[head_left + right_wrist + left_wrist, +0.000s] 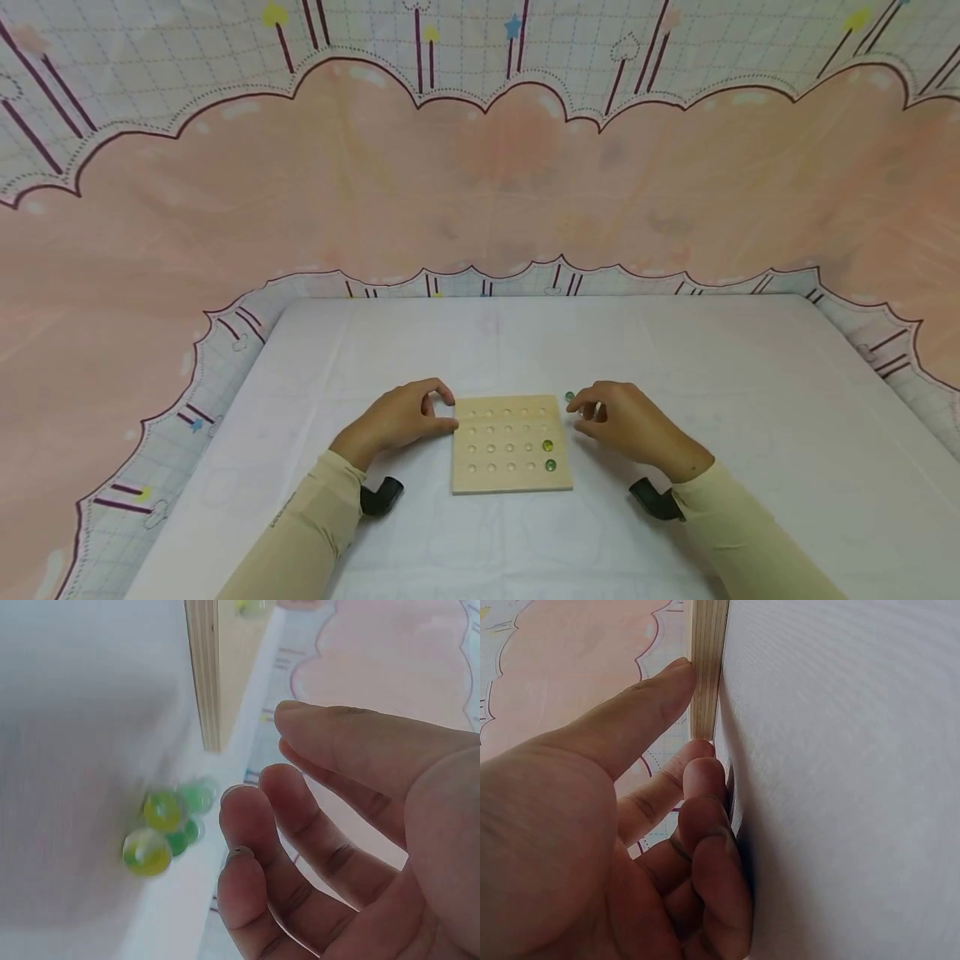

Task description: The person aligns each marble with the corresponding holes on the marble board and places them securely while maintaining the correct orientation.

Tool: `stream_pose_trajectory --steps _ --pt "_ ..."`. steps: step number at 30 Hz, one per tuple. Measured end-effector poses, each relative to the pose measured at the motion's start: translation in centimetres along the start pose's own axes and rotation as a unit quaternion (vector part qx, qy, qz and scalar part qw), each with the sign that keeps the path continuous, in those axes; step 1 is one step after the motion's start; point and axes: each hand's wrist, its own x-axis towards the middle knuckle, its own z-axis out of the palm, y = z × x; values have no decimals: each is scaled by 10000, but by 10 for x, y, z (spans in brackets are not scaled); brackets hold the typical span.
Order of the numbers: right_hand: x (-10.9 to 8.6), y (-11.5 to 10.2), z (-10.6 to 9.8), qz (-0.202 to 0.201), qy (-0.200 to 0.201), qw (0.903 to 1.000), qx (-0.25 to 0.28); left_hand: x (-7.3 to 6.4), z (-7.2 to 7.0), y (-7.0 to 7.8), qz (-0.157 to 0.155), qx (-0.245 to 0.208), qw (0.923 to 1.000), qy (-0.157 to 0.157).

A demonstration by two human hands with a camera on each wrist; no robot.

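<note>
A square wooden board with rows of round hollows lies flat on the table. Two glass marbles sit in hollows near its right edge: a yellow-green marble and, just in front, a green marble. Thumb and forefinger of my left hand touch the board's left edge; its other fingers are bent. My right hand, fingers loosely bent and apart from the thumb, hovers right of the board holding nothing. Beyond its fingertips several loose marbles cluster on the table; the head view shows one green marble, with the hand in front of others.
A white cloth covers the table. Behind and around it hangs a patterned pink and white curtain. Black wrist mounts stick out below both sleeves.
</note>
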Motion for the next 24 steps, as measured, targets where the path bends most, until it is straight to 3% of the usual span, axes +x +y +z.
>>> stream_pose_trajectory --steps 7,24 --pt "1 11 -5 71 40 10000 25 0 0 -1 -89 39 9999 31" --pt "2 36 -15 735 19 9973 0 -1 0 0 -117 22 9999 27"
